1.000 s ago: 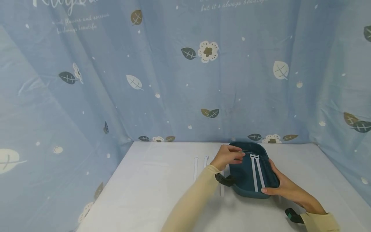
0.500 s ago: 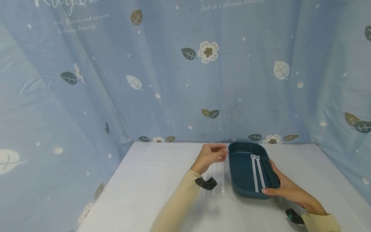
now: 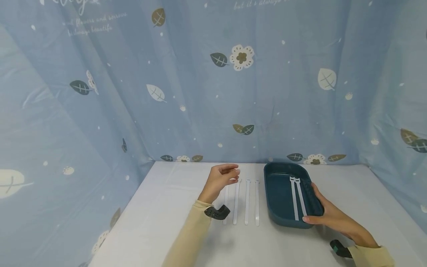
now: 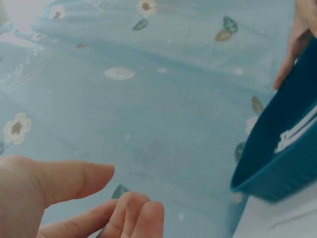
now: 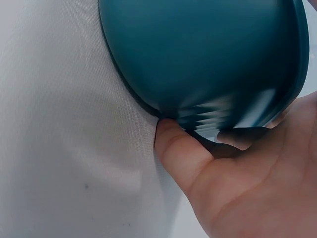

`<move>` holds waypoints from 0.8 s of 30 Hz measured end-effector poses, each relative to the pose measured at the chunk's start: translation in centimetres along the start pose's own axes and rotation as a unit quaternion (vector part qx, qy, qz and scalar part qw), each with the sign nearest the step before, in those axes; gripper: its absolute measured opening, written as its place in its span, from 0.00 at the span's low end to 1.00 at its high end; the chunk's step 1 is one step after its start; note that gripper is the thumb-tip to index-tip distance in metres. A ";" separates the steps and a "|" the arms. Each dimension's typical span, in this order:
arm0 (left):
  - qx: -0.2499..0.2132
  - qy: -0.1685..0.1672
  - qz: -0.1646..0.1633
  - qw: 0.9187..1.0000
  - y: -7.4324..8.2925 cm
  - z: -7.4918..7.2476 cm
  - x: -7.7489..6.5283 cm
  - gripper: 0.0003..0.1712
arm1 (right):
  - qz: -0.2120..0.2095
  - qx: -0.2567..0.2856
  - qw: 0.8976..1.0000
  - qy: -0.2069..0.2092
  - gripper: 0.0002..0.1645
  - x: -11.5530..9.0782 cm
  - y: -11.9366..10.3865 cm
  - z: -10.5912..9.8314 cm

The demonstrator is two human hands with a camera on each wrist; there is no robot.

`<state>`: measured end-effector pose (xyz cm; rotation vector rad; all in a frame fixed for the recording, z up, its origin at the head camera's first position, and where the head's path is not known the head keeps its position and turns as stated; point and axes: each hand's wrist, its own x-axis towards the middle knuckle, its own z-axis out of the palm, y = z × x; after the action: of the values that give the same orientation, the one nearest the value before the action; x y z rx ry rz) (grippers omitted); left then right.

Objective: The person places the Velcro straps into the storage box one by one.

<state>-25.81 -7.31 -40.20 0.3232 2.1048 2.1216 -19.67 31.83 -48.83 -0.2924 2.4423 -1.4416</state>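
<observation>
My left hand [image 3: 218, 182] is over the table's white straps, holding nothing, its fingers loosely bent. In the left wrist view a gap shows between its thumb [image 4: 79, 179] and the other fingers. Below and to its right, several flat white cable ties [image 3: 247, 204] lie side by side, some partly hidden by the hand and wrist. A dark teal tray [image 3: 278, 202] stands to their right, tilted, with two white cable ties [image 3: 294, 200] inside. My right hand [image 3: 330, 213] grips the tray's right side. The right wrist view shows the thumb [image 5: 181, 148] against its rim.
A white cloth covers the table [image 3: 173, 207]. Behind and on both sides hangs a blue curtain [image 3: 186, 85] printed with leaves and flowers. Black camera mounts [image 3: 217, 212] sit on the wrists.
My left hand has moved left from over the tray, across the cable ties on the table. The right hand and the tray stay in place.
</observation>
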 end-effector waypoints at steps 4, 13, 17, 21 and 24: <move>0.004 0.025 -0.008 1.000 -0.7 -1.6 -0.4 0.21 | 0.005 -0.004 1.000 0.000 0.75 0.0 0.2 -0.1; 0.025 0.068 -0.021 0.997 -2.1 -3.9 -1.1 0.22 | -0.002 0.003 1.000 0.000 0.74 0.1 0.4 0.0; 0.035 0.080 -0.017 0.996 -2.4 -4.3 -1.1 0.22 | -0.006 0.004 1.000 -0.001 0.75 0.2 0.3 0.0; 0.043 0.088 -0.018 0.995 -2.5 -4.6 -1.1 0.21 | -0.005 0.006 1.000 0.001 0.75 0.3 0.1 0.0; 0.048 0.095 -0.029 0.994 -3.1 -4.8 -1.0 0.21 | -0.007 0.010 1.000 0.000 0.75 0.3 0.1 0.0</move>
<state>-26.18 -12.18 -43.36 0.0717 2.2933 2.0977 -19.96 31.75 -48.95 -0.3059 2.4294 -1.4717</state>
